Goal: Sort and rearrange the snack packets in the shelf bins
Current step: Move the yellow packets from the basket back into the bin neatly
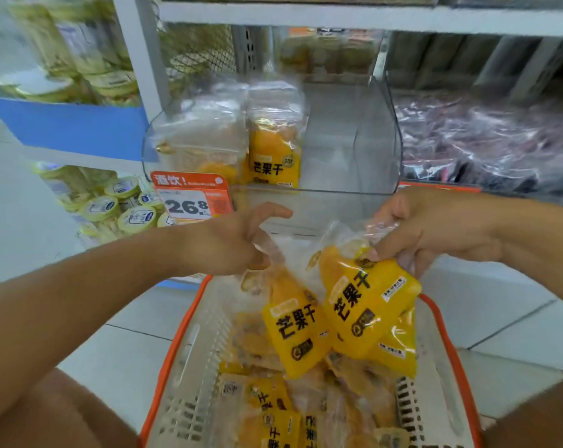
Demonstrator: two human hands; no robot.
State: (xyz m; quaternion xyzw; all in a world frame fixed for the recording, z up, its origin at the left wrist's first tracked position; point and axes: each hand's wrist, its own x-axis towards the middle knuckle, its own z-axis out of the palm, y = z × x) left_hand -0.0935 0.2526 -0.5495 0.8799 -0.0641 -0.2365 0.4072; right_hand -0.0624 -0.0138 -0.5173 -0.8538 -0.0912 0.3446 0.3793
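Note:
Above an orange-rimmed white basket (183,334) full of yellow dried-mango packets, my right hand (435,227) grips the clear top of one such packet (367,305), with another packet hanging behind it. My left hand (238,240) pinches the top of a second yellow packet (293,324) beside it. On the shelf ahead stands a clear plastic bin (377,143). Two mango packets (275,147) stand upright at its left side; the bin's right part holds nothing.
An orange price tag (191,195) reading 26.8 hangs on the shelf edge. Dark purple packets (487,140) fill the bin to the right. Lidded cups (118,205) are stacked on the left shelves. White floor tiles lie around the basket.

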